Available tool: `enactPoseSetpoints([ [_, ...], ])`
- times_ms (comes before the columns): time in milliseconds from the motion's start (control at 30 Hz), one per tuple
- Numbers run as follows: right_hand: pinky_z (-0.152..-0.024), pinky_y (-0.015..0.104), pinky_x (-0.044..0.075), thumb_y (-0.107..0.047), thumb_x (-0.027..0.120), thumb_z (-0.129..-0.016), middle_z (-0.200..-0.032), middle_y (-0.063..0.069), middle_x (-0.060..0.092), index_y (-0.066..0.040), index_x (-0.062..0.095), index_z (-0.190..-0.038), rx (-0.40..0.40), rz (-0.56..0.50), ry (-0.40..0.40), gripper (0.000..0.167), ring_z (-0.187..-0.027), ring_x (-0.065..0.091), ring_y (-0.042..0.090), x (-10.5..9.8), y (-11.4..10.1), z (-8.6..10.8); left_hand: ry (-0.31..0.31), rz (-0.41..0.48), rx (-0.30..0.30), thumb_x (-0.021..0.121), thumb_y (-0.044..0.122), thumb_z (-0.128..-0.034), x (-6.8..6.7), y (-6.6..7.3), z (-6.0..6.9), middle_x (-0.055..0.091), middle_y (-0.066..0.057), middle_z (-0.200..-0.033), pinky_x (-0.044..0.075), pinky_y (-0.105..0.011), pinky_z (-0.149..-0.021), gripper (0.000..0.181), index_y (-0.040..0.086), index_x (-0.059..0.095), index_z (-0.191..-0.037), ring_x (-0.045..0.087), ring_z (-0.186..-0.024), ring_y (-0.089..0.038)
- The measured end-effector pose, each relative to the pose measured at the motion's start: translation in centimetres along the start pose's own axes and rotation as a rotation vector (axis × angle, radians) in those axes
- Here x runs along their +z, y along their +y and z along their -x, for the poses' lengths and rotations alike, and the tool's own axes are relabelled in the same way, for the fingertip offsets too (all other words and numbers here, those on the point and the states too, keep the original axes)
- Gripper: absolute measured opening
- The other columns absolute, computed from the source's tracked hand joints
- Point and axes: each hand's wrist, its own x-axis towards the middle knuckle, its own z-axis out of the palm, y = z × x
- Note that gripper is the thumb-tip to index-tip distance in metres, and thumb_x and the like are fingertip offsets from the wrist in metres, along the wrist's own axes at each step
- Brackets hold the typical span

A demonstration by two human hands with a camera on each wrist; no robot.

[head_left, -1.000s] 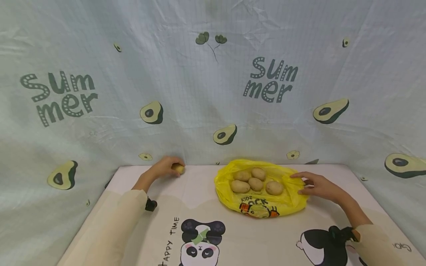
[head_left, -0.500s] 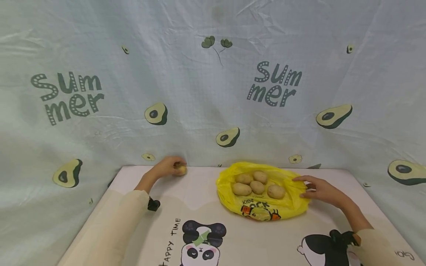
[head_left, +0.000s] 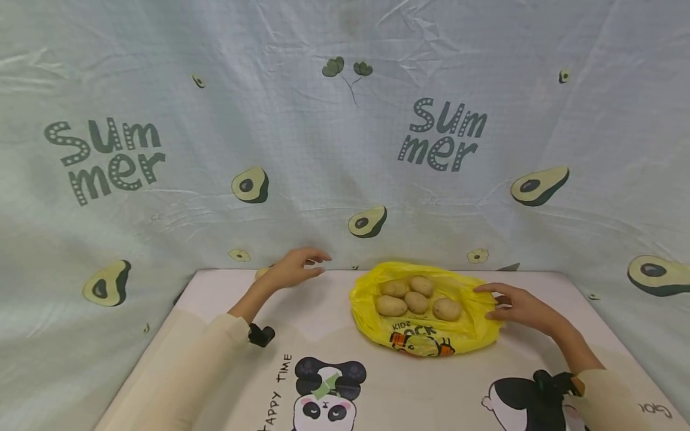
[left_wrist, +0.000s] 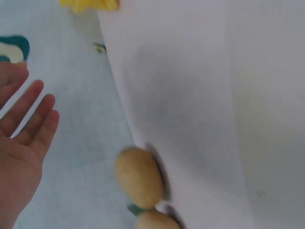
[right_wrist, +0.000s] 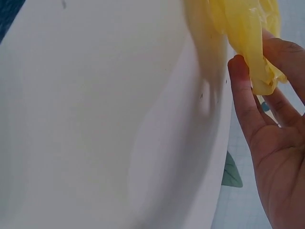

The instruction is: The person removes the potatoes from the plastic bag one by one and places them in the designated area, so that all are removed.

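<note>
My left hand (head_left: 296, 267) has its fingers spread above the table's far edge, holding nothing. In the left wrist view two potatoes lie by that edge, one potato (left_wrist: 139, 177) whole in view and a second potato (left_wrist: 157, 221) cut off by the frame. The head view shows only part of a potato (head_left: 261, 273), behind the left wrist. On the right, a yellow plastic bag (head_left: 431, 344) lies with its mouth wide and several potatoes (head_left: 416, 302) inside. My right hand (head_left: 520, 307) holds the bag's right rim, a fold of yellow plastic (right_wrist: 257, 62) between thumb and fingers.
A pale tablecloth (head_left: 318, 323) with a printed panda (head_left: 324, 395) covers the table. Behind the far edge hangs a curtain (head_left: 302, 149) with avocado prints. Each wrist wears a black camera mount.
My left hand has let go of a potato at the far edge and moved right, its fingers straightening. The right hand stays on the bag's rim; the potatoes in the bag keep their places.
</note>
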Motion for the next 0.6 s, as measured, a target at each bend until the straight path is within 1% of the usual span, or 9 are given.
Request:
enactPoseSetpoints([
  [167,-0.092,0.051,0.056,-0.025,0.074,-0.094,-0.149,0.031,0.045,-0.008,0.053,-0.143,0.018,-0.015,-0.005,0.057,-0.12,0.057,0.051,-0.1,0.3,0.3,-0.027,0.026,0.095,0.065,0.009,-0.0985,1.1,3.0,-0.7,0.067,-0.013,-0.127,0.049,-0.049,-0.104,0.029,0.002,0.066,-0.127,0.061,-0.119,-0.037],
  [200,-0.091,0.05,0.056,-0.025,0.074,-0.094,-0.148,0.031,0.044,-0.007,0.053,-0.143,0.016,-0.015,-0.004,0.057,-0.12,0.058,0.051,-0.1,0.3,0.4,-0.032,0.028,0.118,0.065,0.009,-0.0989,1.3,3.5,-0.8,0.067,-0.013,-0.127,0.049,-0.049,-0.104,0.029,0.002,0.066,-0.127,0.061,-0.119,-0.037],
  [333,-0.089,0.048,0.057,-0.024,0.074,-0.093,-0.148,0.031,0.044,-0.008,0.054,-0.142,0.011,-0.015,0.01,0.055,-0.119,0.058,0.052,0.1,0.3,0.6,-0.054,0.029,0.177,0.065,0.01,-0.0992,2.3,5.4,-1.1,0.068,-0.012,-0.127,0.05,-0.044,-0.103,0.03,0.001,0.066,-0.128,0.062,-0.118,-0.033],
  [433,-0.089,0.048,0.058,-0.023,0.073,-0.094,-0.148,0.032,0.044,-0.007,0.053,-0.142,0.001,-0.026,0.01,0.055,-0.119,0.058,0.052,0.2,0.1,0.7,-0.069,0.024,0.204,0.065,0.01,-0.0992,3.0,6.7,-1.2,0.068,-0.012,-0.127,0.051,-0.04,-0.102,0.031,0.001,0.065,-0.129,0.063,-0.117,-0.03],
  [600,-0.089,0.048,0.058,-0.02,0.073,-0.094,-0.148,0.032,0.044,-0.005,0.052,-0.143,-0.012,-0.039,0.001,0.056,-0.119,0.058,0.051,0.1,-0.2,0.7,-0.106,0.04,0.235,0.063,0.009,-0.0997,4.3,8.1,-1.3,0.066,-0.017,-0.128,0.051,-0.044,-0.101,0.031,0.0,0.064,-0.129,0.063,-0.116,-0.033],
])
